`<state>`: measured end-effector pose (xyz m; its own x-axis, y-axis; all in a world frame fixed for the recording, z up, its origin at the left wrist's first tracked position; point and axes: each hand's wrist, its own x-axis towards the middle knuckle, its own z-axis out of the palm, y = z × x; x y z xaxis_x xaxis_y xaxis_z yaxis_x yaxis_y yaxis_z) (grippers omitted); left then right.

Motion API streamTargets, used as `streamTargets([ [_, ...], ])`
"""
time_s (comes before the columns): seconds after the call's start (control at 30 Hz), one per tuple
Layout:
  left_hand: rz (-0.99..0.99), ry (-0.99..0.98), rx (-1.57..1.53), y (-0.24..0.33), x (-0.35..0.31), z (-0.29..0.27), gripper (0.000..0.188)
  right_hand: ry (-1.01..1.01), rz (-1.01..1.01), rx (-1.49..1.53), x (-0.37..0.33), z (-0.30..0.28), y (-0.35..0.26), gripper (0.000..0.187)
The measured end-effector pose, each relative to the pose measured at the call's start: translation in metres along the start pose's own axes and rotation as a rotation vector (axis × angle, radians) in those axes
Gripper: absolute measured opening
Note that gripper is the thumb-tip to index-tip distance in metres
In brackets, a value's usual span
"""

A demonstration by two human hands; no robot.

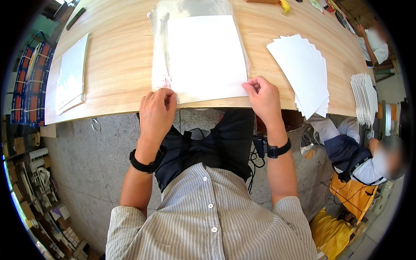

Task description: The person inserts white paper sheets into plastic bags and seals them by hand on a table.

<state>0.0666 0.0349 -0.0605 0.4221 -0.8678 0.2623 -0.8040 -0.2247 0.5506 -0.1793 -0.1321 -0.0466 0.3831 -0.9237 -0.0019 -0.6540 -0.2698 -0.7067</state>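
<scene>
A white sheet of paper (207,56) lies in front of me at the table's near edge, together with a stack of clear plastic bags (160,65). Whether the sheet is inside the top bag or on it, I cannot tell. My left hand (158,112) is closed in a pinch at the bags' lower left corner, just beside the paper. With thumb and fingers pressed together, my right hand (264,97) pinches the sheet's lower right corner. Both wrists wear black straps.
A fanned stack of white sheets (301,73) lies right of my right hand. At the left is a pile of glossy packed sheets (73,73). Another white stack (364,97) sits at the table's right end. Two other people are on the right side.
</scene>
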Motion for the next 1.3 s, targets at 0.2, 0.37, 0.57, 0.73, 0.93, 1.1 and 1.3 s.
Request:
streamTargets([
  [0.2, -0.124, 0.008, 0.008, 0.008, 0.004, -0.003, 0.024, 0.176, -0.064, -0.080, 0.003, 0.003, 0.003, 0.017],
  [0.37, 0.432, 0.073, 0.209, 0.031, -0.002, -0.010, 0.055, 0.373, -0.753, -0.252, -0.019, 0.014, 0.002, 0.029],
  [0.57, 0.425, -0.241, 0.171, 0.029, -0.009, 0.011, 0.080, 0.022, -0.707, -0.430, -0.036, 0.027, -0.004, 0.047],
  [0.73, 0.348, -0.220, 0.214, 0.019, -0.021, 0.001, 0.076, 0.064, -0.634, -0.439, -0.039, 0.024, 0.013, 0.053],
  [0.93, 0.432, -0.226, 0.205, 0.041, -0.010, 0.012, 0.080, 0.045, -0.703, -0.437, -0.041, 0.053, -0.032, 0.064],
  [1.1, 0.397, -0.268, 0.199, 0.026, -0.013, 0.004, 0.082, 0.059, -0.660, -0.482, -0.033, 0.038, -0.011, 0.055],
  [1.3, 0.339, -0.247, 0.181, 0.018, -0.020, -0.005, 0.082, 0.154, -0.538, -0.471, -0.035, 0.012, 0.023, 0.050],
])
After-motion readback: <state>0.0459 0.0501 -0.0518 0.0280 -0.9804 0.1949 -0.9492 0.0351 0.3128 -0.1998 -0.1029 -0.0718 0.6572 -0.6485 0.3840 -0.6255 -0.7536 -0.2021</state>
